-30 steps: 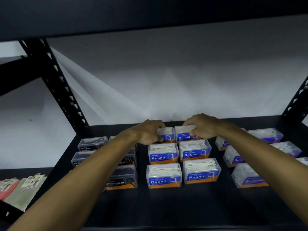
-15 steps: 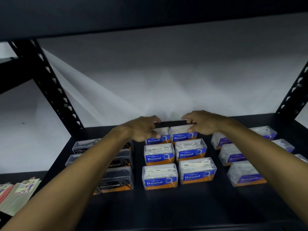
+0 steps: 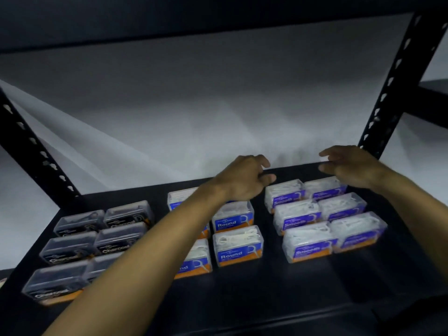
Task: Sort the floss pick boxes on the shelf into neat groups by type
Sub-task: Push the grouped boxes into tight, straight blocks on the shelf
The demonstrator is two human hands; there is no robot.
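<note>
Clear floss pick boxes sit on the black shelf [image 3: 242,294] in three blocks. Several dark Charcoal boxes [image 3: 118,241] are on the left. Several blue-label Round boxes [image 3: 237,246] fill the middle, partly hidden by my left forearm. Several purple-label Smooth boxes [image 3: 308,242] are on the right. My left hand [image 3: 242,178] hovers above the back Round boxes, fingers loosely curled, holding nothing. Fingers spread and empty, my right hand [image 3: 351,167] floats above the back Smooth boxes.
A white wall [image 3: 218,105] closes the back of the shelf. Black perforated uprights stand at the back left [image 3: 36,154] and back right [image 3: 392,88]. The upper shelf [image 3: 194,15] hangs low overhead. Bare shelf surface lies in front of the boxes.
Both hands let go of the two back Round boxes, lifted and shifted right. The view swung right, so the Smooth block is now fully visible.
</note>
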